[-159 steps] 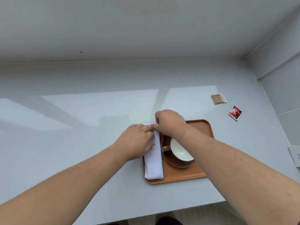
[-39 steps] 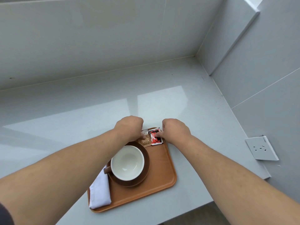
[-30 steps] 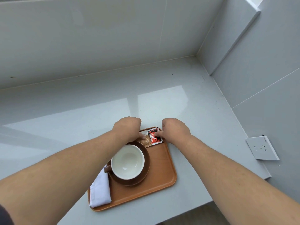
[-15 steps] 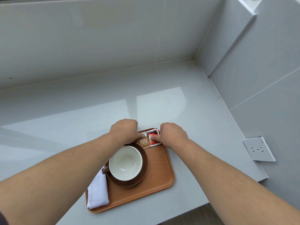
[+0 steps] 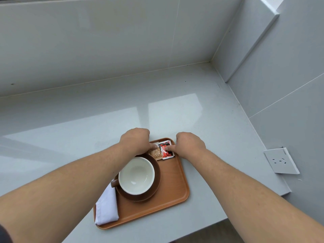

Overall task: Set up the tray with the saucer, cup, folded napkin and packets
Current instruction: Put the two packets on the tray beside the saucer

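Observation:
An orange tray [image 5: 171, 199] lies near the counter's front edge. On it stands a brown saucer [image 5: 157, 183] with a brown cup, white inside [image 5: 136, 175], handle pointing left. A folded white napkin [image 5: 107, 207] lies along the tray's left side, partly under my left forearm. At the tray's far corner a brown packet [image 5: 156, 153] and a red packet [image 5: 165, 151] lie side by side. My left hand [image 5: 135, 141] rests its fingertips on the brown packet. My right hand [image 5: 190, 144] presses its index finger on the red packet.
The grey counter [image 5: 87, 134] runs to a tiled wall at the back and another on the right. A white wall socket [image 5: 280, 161] sits on the right wall near the counter's front corner. The counter's front edge is close below the tray.
Since 5 seconds ago the two packets came from the counter onto the tray's far corner and the view turned. Over the last second both hands only nudged the packets slightly.

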